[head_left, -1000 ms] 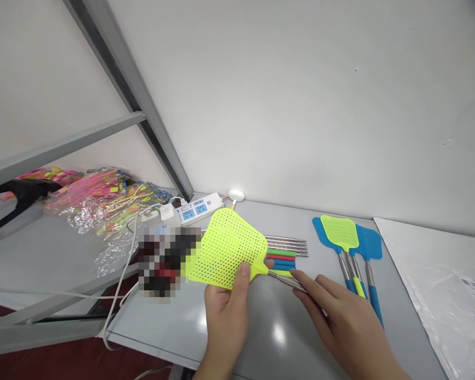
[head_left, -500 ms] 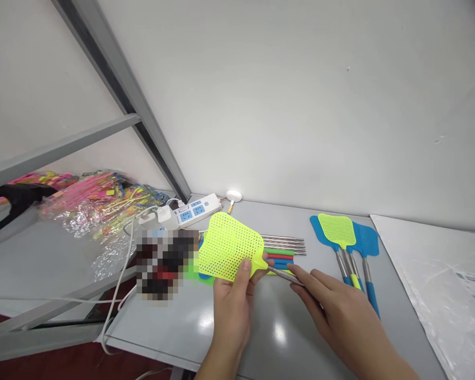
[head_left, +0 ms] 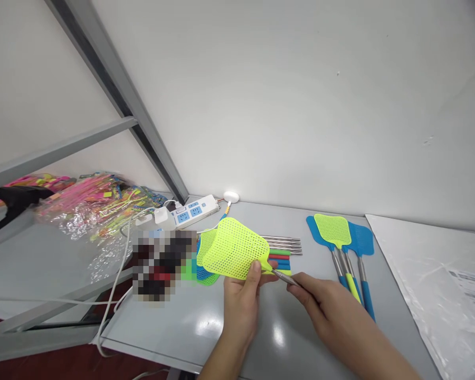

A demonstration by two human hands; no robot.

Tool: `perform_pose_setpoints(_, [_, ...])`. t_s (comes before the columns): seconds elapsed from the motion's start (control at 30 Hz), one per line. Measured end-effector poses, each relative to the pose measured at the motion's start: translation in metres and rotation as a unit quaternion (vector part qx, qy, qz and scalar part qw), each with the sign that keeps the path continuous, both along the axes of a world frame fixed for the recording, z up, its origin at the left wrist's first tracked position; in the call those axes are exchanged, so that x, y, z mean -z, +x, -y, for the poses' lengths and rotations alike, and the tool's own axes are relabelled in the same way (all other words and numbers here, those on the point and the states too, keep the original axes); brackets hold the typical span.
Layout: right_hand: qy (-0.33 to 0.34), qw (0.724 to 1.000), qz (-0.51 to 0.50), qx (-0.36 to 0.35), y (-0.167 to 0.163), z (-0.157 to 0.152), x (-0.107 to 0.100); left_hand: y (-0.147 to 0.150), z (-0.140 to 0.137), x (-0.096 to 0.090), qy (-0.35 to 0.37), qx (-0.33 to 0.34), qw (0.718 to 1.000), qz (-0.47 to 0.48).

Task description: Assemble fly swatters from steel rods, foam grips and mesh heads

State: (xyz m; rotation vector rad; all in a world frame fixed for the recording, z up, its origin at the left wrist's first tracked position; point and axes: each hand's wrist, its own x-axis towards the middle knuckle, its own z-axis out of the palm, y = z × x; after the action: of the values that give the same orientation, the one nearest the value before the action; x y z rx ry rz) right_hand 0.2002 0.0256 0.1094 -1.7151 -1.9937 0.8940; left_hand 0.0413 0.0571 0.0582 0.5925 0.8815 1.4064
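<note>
My left hand (head_left: 243, 298) pinches the neck side of a yellow-green fly swatter head (head_left: 237, 248), thumb on top. From the head a silver metal rod (head_left: 285, 276) runs into my right hand (head_left: 330, 309), whose fingers are closed around it; the rod's far end is hidden in that hand. Behind the held head lie more mesh swatter heads (head_left: 206, 248) in yellow-green, blue and green. Beyond my left fingers are several metal rods (head_left: 283, 243) with coloured grips (head_left: 281, 257) in green, red, blue and yellow.
Several whole fly swatters (head_left: 332, 229) lie together on the grey table (head_left: 383, 295) at the right, beside a white plastic package (head_left: 431, 258). A white power strip (head_left: 196, 211) with cables sits at the back left. Bagged colourful goods (head_left: 103, 200) lie behind a metal frame (head_left: 134, 126).
The held swatter has shifted slightly right and down, uncovering more of the heads behind it. My right fingers have closed further around the rod. The view has moved slightly.
</note>
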Motion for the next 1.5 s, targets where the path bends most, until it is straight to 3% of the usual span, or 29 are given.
perform_pose_setpoints(0.13, [-0.113, 0.979, -0.170, -0.003, 0.002, -0.005, -0.005, -0.005, -0.001, -0.012, 0.020, 0.026, 0.999, -0.024])
perform_pose_setpoints(0.27, [-0.248, 0.914, -0.321, -0.020, -0.001, -0.012, -0.003, -0.006, -0.006, -0.027, 0.043, 0.059, 0.997, 0.005])
perform_pose_setpoints(0.33, [-0.267, 0.896, -0.355, -0.018, -0.007, -0.014, -0.002, -0.005, -0.010, -0.029, 0.030, 0.070, 0.996, 0.043])
perform_pose_setpoints(0.43, [-0.208, 0.926, -0.315, -0.003, -0.016, -0.013, 0.002, -0.003, -0.017, -0.024, -0.007, 0.023, 0.995, 0.099])
perform_pose_setpoints(0.57, [-0.085, 0.981, -0.173, 0.010, -0.018, -0.004, 0.010, -0.003, -0.021, -0.019, -0.009, -0.095, 0.989, 0.109])
perform_pose_setpoints(0.7, [-0.009, 0.990, -0.143, 0.008, -0.018, 0.010, 0.014, 0.000, -0.018, -0.028, 0.011, -0.109, 0.989, 0.096])
perform_pose_setpoints(0.8, [-0.028, 0.980, -0.197, 0.018, -0.016, 0.019, 0.011, 0.006, -0.010, -0.036, 0.041, -0.100, 0.992, 0.072])
perform_pose_setpoints(0.9, [-0.135, 0.943, -0.304, 0.021, -0.010, 0.027, 0.007, 0.015, 0.000, -0.041, 0.069, -0.070, 0.994, 0.053])
perform_pose_setpoints(1.0, [-0.242, 0.866, -0.437, 0.028, -0.004, 0.038, 0.008, 0.023, 0.007, -0.043, 0.076, -0.043, 0.995, 0.057])
perform_pose_setpoints(1.1, [-0.286, 0.800, -0.524, 0.047, -0.002, 0.048, 0.013, 0.029, 0.013, -0.042, 0.065, -0.017, 0.996, 0.061])
perform_pose_setpoints(1.17, [-0.287, 0.789, -0.541, 0.059, -0.001, 0.052, 0.017, 0.033, 0.018, -0.037, 0.052, 0.014, 0.998, 0.045])
perform_pose_setpoints(1.2, [-0.271, 0.800, -0.532, 0.065, 0.001, 0.052, 0.018, 0.035, 0.022, -0.034, 0.043, 0.038, 0.998, 0.033])
perform_pose_setpoints(1.27, [-0.192, 0.858, -0.472, 0.069, 0.006, 0.050, 0.020, 0.039, 0.030, -0.027, 0.025, 0.088, 0.996, 0.011])
perform_pose_setpoints(1.37, [0.008, 0.950, -0.301, 0.079, 0.016, 0.046, 0.023, 0.046, 0.041, -0.017, 0.011, 0.112, 0.994, -0.018])
perform_pose_setpoints(1.43, [0.088, 0.972, -0.205, 0.080, 0.020, 0.044, 0.025, 0.047, 0.043, -0.013, 0.008, 0.089, 0.995, -0.035])
perform_pose_setpoints(1.5, [0.100, 0.981, -0.151, 0.069, 0.021, 0.045, 0.029, 0.047, 0.041, -0.011, 0.006, 0.055, 0.998, -0.036])
